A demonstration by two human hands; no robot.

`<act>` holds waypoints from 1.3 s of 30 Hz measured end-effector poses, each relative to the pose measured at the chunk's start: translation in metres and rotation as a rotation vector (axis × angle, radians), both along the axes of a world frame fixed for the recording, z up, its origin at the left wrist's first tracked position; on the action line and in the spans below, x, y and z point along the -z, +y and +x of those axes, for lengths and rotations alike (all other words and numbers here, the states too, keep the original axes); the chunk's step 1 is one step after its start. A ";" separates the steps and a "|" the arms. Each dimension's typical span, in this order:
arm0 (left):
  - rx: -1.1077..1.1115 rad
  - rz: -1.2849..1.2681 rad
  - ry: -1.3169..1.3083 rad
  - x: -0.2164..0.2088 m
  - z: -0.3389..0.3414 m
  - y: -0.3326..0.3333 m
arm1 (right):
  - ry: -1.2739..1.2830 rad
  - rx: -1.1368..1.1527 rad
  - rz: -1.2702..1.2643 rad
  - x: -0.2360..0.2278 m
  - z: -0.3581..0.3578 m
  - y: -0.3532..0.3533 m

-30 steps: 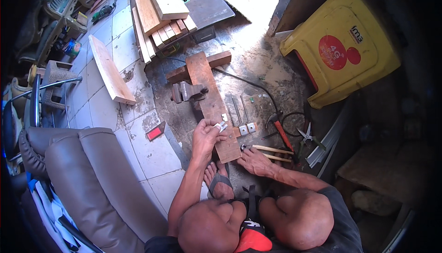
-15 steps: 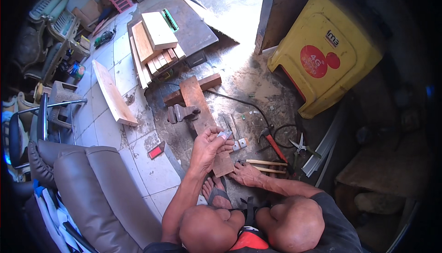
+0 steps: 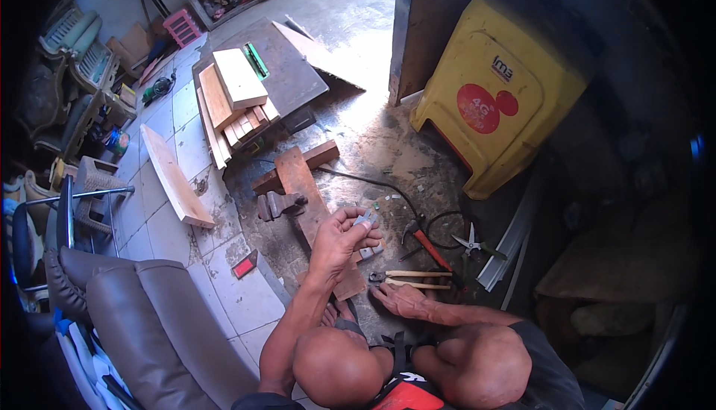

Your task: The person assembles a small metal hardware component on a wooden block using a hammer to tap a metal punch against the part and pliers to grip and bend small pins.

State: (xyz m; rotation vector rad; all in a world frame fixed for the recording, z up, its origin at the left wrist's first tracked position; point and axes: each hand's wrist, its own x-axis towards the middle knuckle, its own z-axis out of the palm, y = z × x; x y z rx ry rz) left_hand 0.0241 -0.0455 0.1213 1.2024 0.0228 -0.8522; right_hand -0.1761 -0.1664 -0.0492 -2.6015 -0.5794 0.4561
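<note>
Thumb and fingertips of your left hand (image 3: pixel 335 247) pinch a small grey piece (image 3: pixel 365 218) near the brown plank (image 3: pixel 300 179). Your right hand (image 3: pixel 405 302) is beside the pale-handled pincers (image 3: pixel 419 273); I cannot tell whether its fingers grip them

A workshop, with metal vise (image 3: pixel 280 206), stacked timber (image 3: pixel 240 82), hammer (image 3: pixel 431 249), pincers (image 3: pixel 414 273) and snips (image 3: pixel 473 243) about a stained floor (image 3: pixel 395 158).

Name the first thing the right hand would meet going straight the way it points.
Probably the near end of the brown wooden plank, just left of the right hand; the pincers lie beside that line. Depth is unclear, so it might pass underneath.
</note>
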 end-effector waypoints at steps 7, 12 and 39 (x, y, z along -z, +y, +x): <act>0.079 0.039 -0.077 -0.012 0.000 -0.009 | 0.015 -0.024 -0.006 0.023 0.005 0.006; 0.045 0.059 -0.167 -0.021 0.012 -0.009 | -0.003 0.185 0.153 0.029 -0.005 -0.001; -0.149 0.036 0.003 0.017 -0.012 0.031 | -0.027 0.994 0.587 -0.096 0.080 -0.050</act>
